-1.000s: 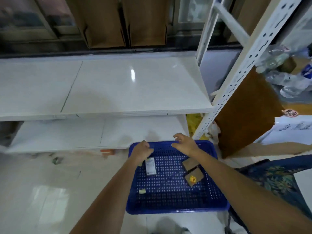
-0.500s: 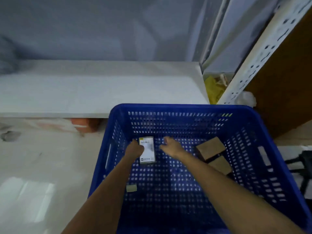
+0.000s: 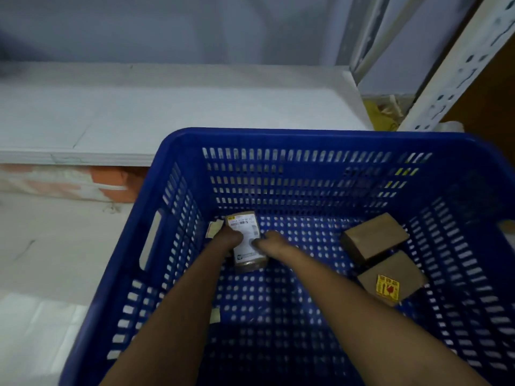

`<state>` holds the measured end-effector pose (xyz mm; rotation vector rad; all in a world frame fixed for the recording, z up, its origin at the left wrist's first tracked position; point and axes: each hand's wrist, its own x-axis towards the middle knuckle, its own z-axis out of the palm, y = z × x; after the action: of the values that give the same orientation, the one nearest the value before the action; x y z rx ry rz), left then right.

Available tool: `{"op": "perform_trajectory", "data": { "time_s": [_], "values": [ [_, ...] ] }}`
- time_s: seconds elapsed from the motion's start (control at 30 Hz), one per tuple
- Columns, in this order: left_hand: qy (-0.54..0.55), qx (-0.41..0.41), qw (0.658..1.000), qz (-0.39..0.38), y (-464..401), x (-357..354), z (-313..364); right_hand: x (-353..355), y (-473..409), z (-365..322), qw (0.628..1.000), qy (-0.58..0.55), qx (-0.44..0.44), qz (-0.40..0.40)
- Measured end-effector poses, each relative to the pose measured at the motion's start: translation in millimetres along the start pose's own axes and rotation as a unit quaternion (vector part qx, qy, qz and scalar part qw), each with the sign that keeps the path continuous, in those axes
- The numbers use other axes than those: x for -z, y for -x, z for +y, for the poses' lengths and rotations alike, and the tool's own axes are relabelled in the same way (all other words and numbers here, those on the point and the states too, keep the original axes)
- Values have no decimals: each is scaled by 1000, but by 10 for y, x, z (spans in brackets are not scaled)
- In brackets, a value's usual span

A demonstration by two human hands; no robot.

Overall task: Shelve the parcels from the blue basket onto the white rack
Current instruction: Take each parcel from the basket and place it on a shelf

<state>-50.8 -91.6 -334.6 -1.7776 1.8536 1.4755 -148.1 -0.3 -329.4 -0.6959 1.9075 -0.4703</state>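
Your left hand and right hand both pinch the small brown parcel near the blue basket's far left corner. Its white label's print is too blurry to read. By the right wall, one box has a yellow sticker.

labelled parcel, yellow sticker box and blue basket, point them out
labelled parcel (image 3: 245, 240), head view, on its white label
yellow sticker box (image 3: 401, 274), head view, on its brown top
blue basket (image 3: 306, 135), head view, on its far rim

two bare forearms, sleeveless to the frame edge, left hand and right hand ungloved
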Motion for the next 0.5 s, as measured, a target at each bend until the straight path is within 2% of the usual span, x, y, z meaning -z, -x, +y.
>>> {"op": "perform_trajectory", "data": {
  "time_s": [0.1, 0.23, 0.33, 0.5],
  "values": [
    [77, 15, 997, 12, 232, 67, 90, 118, 191, -63, 999, -26, 2, 25],
    [204, 30, 978, -27, 896, 353, 417, 518, 849, -363, 990, -123, 0, 74],
    [254, 18, 967, -28, 1603, 673, 869, 962, 1500, -778, 982, -168, 20, 87],
    [291, 7, 954, -78, 2881, 1472, 1793, 1853, 2769, -1684, 975, -201, 36, 86]
  ]
}}
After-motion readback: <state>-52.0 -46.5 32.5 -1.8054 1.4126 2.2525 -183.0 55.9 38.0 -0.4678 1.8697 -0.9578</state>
